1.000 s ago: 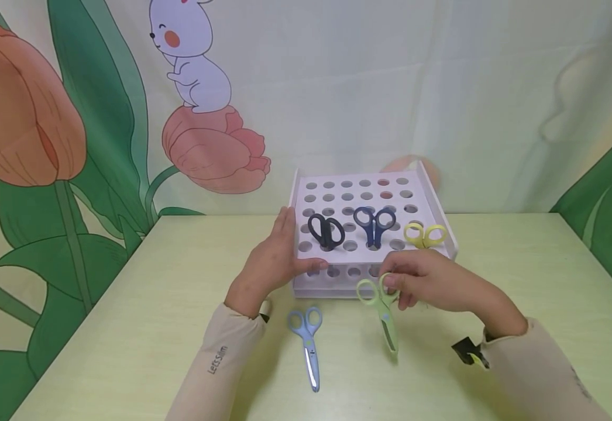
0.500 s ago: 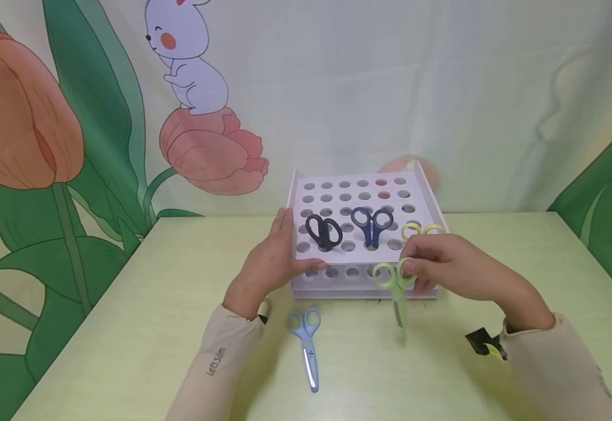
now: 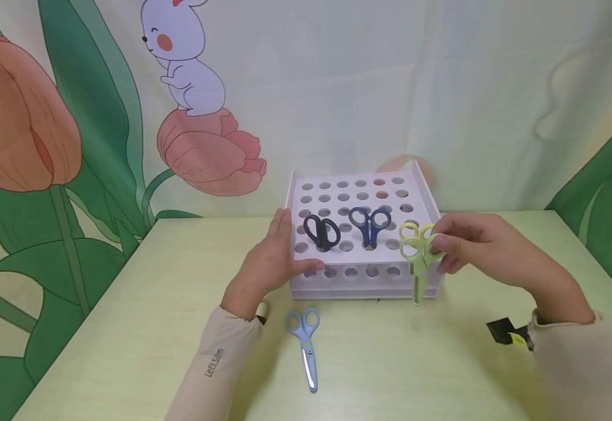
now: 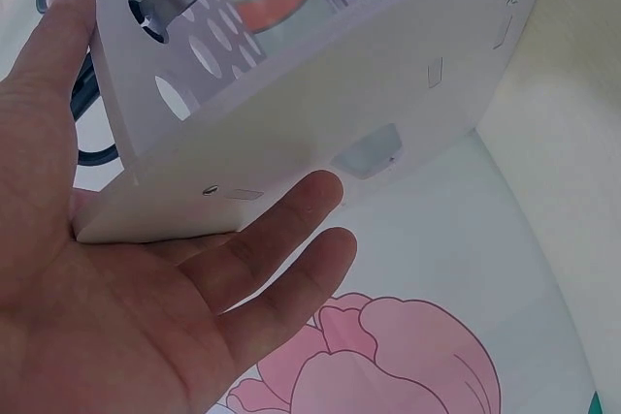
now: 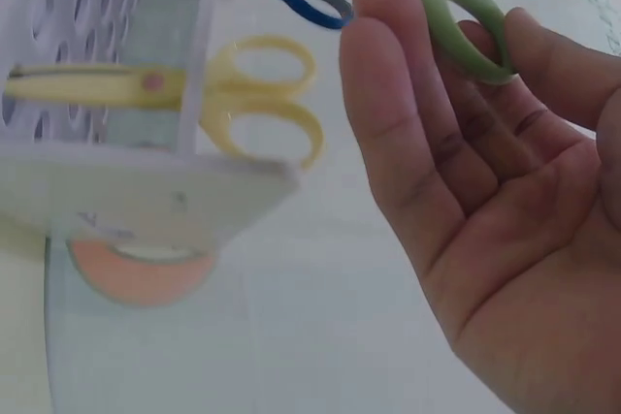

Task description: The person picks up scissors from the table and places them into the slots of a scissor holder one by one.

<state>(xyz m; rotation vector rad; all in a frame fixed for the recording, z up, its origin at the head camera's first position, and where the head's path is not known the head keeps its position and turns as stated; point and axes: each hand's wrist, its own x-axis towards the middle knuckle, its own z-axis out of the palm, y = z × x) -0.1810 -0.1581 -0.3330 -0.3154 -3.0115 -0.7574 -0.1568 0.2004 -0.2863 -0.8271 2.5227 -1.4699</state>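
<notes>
Right hand (image 3: 482, 248) pinching scissors (image 3: 419, 272), pale table (image 3: 190, 298), tulip backdrop (image 3: 311, 99)

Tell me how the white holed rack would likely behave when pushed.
The white rack looks stiff, with flat, straight-edged panels. It seems fairly light for its size, given all its holes. It would probably slide rather than tip, looking broad for its height, though the black scissors, navy scissors and yellow scissors in its holes might rattle.

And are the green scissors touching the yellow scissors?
Apart. The right wrist view shows an open gap between the green scissors and the yellow scissors' handles.
</notes>
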